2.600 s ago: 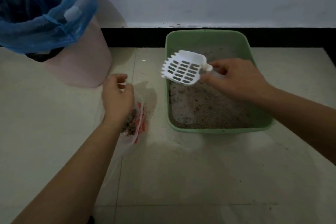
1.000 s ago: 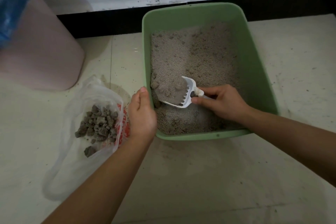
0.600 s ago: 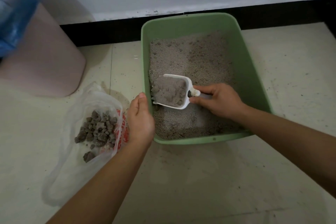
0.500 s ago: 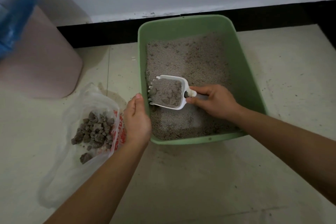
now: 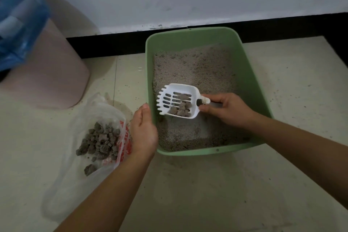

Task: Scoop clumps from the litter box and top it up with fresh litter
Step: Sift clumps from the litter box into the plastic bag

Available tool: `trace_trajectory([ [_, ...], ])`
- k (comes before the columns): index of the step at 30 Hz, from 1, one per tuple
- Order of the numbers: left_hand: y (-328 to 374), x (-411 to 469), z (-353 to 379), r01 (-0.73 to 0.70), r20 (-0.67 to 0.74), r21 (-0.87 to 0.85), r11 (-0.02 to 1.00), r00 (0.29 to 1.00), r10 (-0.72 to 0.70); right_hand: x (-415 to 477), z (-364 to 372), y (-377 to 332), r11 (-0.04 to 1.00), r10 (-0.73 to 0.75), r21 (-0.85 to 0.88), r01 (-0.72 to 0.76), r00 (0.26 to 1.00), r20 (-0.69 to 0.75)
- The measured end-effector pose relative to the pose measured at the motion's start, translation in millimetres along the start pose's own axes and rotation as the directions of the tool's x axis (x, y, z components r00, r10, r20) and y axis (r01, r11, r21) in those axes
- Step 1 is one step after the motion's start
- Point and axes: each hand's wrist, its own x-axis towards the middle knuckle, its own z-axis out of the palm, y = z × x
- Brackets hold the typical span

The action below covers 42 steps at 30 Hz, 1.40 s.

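A green litter box [image 5: 250, 73] holding grey litter stands on the tiled floor by the wall. My right hand [image 5: 228, 109] grips the handle of a white slotted scoop [image 5: 177, 100], held above the litter near the box's left side. Several grey clumps [image 5: 181, 108] lie in the scoop. My left hand [image 5: 144, 132] rests with straight fingers against the box's left wall, beside a clear plastic bag [image 5: 90, 118]. A pile of dark clumps [image 5: 100, 140] lies in that bag.
A pink bin [image 5: 49, 73] lined with a blue bag [image 5: 17, 24] stands at the far left. A black skirting strip runs along the wall behind the box. Loose litter grains are scattered on the floor tiles.
The scoop dug into the litter and rose full. The loose litter has since sifted out through the slots, leaving only clumps. My left hand moved from the bag to the box's side.
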Motion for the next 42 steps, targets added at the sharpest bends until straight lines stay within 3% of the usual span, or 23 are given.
trace_trajectory([
  [9,0,0,0,0.010,-0.003,0.003,1.000,1.000,-0.010,-16,0,-10,0.979,-0.034,-0.198,0.042,0.998,0.045],
  [26,-1,2,-1,-0.051,0.033,0.080,0.996,0.998,0.048,-30,2,-30,0.980,0.013,-0.197,-0.012,1.000,0.001],
  [33,22,10,-28,0.090,0.202,0.102,0.991,0.973,-0.109,-37,-2,-42,0.979,0.030,-0.202,-0.029,1.000,0.005],
  [39,36,33,-78,-0.190,0.055,0.359,0.914,0.982,0.182,-40,-5,-50,0.985,0.057,-0.159,-0.060,0.998,-0.024],
  [42,33,51,-114,-0.265,0.047,0.603,0.752,0.953,0.298,-37,-10,-61,0.989,0.039,-0.139,-0.048,0.997,-0.063],
])
